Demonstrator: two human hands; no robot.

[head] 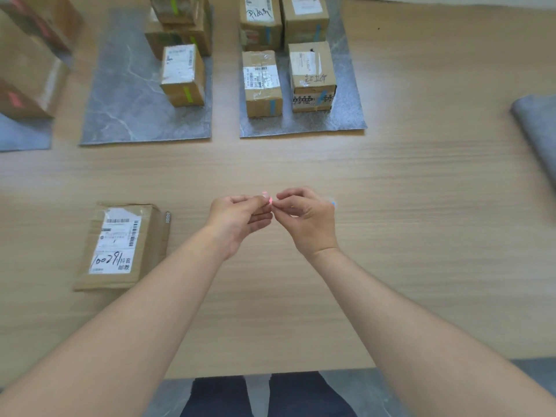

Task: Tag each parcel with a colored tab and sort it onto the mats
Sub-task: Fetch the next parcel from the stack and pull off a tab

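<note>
My left hand [237, 219] and my right hand [304, 218] meet fingertip to fingertip above the middle of the wooden table [391, 206]. Between them they pinch a small pink tab [267, 197]; a bit of blue and clear material [332, 203] shows behind my right hand. A flat brown parcel [123, 245] with a white shipping label lies untouched to the left of my hands. Beyond, a grey mat [126, 115] carries boxes with green tabs, and a second grey mat [346, 121] carries boxes with blue tabs.
At the far left, large boxes [30, 64] with pink tabs stand on another grey mat [24, 133]. A folded grey cloth [538, 130] lies at the right edge. The table's front edge runs just above my knees [264, 395].
</note>
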